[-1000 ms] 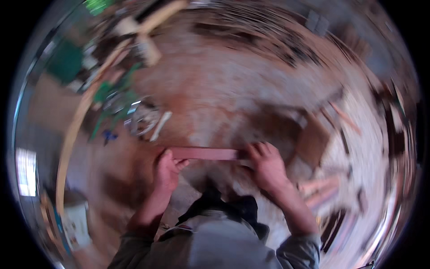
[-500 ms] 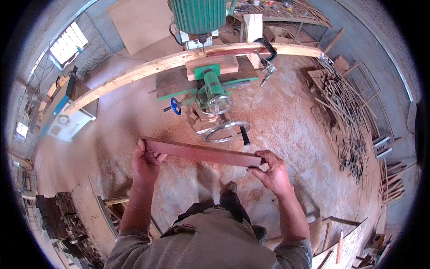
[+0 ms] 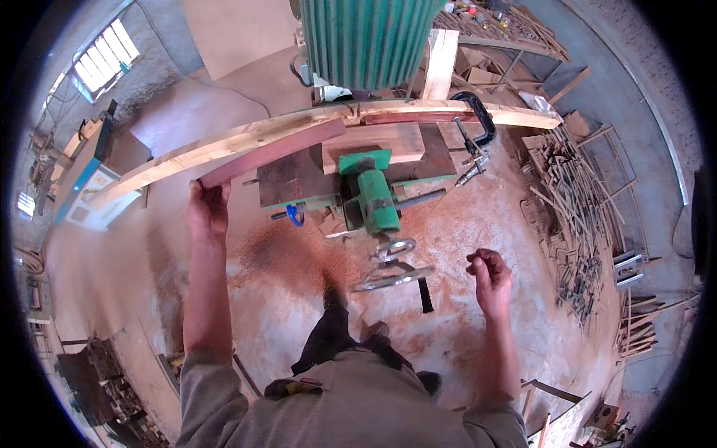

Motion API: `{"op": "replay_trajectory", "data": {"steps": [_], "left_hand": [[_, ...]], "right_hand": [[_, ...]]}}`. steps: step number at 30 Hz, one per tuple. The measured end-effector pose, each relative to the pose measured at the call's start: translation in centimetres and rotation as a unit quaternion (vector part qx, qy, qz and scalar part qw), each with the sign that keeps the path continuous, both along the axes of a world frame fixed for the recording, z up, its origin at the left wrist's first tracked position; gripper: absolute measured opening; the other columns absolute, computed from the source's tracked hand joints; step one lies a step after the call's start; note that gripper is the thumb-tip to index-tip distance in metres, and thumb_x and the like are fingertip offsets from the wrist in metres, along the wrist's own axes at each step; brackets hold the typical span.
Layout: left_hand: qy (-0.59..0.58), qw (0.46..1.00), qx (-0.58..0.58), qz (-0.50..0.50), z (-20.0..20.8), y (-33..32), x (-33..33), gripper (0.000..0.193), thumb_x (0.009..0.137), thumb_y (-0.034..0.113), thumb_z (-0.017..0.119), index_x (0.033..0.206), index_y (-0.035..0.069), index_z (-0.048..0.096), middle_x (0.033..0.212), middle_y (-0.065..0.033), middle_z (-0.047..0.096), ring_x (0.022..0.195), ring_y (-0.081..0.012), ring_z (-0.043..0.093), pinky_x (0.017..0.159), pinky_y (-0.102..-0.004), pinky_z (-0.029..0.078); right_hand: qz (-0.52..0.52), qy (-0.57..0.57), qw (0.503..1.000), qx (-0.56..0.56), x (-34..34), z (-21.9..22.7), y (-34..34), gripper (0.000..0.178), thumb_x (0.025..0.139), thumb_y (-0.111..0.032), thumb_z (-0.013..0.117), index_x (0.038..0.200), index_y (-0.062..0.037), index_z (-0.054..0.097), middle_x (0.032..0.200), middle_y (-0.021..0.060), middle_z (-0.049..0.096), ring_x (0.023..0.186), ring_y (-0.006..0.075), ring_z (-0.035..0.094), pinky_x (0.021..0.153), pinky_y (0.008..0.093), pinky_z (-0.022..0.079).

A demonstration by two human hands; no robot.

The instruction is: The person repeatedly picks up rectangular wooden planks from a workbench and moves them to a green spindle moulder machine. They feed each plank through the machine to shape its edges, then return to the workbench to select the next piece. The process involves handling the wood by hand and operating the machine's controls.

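A green woodworking machine (image 3: 366, 187) with a long pale wooden fence (image 3: 246, 138) is standing at twelve o'clock, sawdust lying beneath. The left hand (image 3: 208, 209) is gripping a reddish flat wooden strip (image 3: 272, 153) — smooth, slanting along the fence at eleven o'clock. The right hand (image 3: 487, 272) is hanging loosely curled — empty.

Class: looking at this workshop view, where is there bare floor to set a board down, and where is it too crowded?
Free: the sawdust floor between the left hand, which grips the reddish board, and the green machine; also the floor far left of that arm. Crowded: the scrap wood pile at right, the machine table, and the metal parts beside the empty right hand.
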State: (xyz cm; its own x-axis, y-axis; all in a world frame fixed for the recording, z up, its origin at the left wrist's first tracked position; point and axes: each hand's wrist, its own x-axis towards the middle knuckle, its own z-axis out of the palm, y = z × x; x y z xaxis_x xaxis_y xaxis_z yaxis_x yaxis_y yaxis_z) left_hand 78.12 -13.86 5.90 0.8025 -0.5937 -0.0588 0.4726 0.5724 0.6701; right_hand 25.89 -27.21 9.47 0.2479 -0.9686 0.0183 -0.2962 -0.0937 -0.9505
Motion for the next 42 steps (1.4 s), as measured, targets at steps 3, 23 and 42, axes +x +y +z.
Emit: {"op": "replay_trajectory", "data": {"steps": [3,23,42], "left_hand": [[0.035,0.998,0.053,0.023,-3.2,-5.2,4.0,0.030,0.098,0.029,0.038,0.113,0.006,0.051,0.104,-0.0103,0.062,0.098,-0.0251,0.060,0.087,-0.0411,0.052],[0.035,0.979,0.198,0.016,-7.9,-11.1,9.1,0.019,0.092,0.015,0.051,0.106,0.003,0.053,0.088,-0.0076,0.062,0.074,-0.0193,0.063,0.066,-0.0331,0.057],[0.051,0.966,0.245,0.058,-8.2,-15.3,4.2,0.028,0.091,0.017,0.055,0.114,0.002,0.049,0.103,-0.0111,0.058,0.090,-0.0240,0.061,0.076,-0.0386,0.056]], "right_hand": [[-0.050,0.035,0.998,0.023,0.2,-0.7,0.1,0.026,0.091,-0.017,0.055,0.103,0.0056,0.055,0.089,0.0115,0.064,0.074,0.0145,0.060,0.070,0.0274,0.050],[-0.048,0.107,0.987,0.109,0.7,-4.7,-3.0,0.026,0.091,-0.014,0.055,0.106,0.0066,0.055,0.089,0.0116,0.064,0.071,0.0148,0.060,0.066,0.0277,0.050],[-0.034,-0.044,0.986,0.155,5.6,-6.7,-6.9,0.037,0.090,-0.019,0.056,0.116,0.0062,0.049,0.101,0.0150,0.061,0.082,0.0182,0.060,0.072,0.0294,0.050]]}}
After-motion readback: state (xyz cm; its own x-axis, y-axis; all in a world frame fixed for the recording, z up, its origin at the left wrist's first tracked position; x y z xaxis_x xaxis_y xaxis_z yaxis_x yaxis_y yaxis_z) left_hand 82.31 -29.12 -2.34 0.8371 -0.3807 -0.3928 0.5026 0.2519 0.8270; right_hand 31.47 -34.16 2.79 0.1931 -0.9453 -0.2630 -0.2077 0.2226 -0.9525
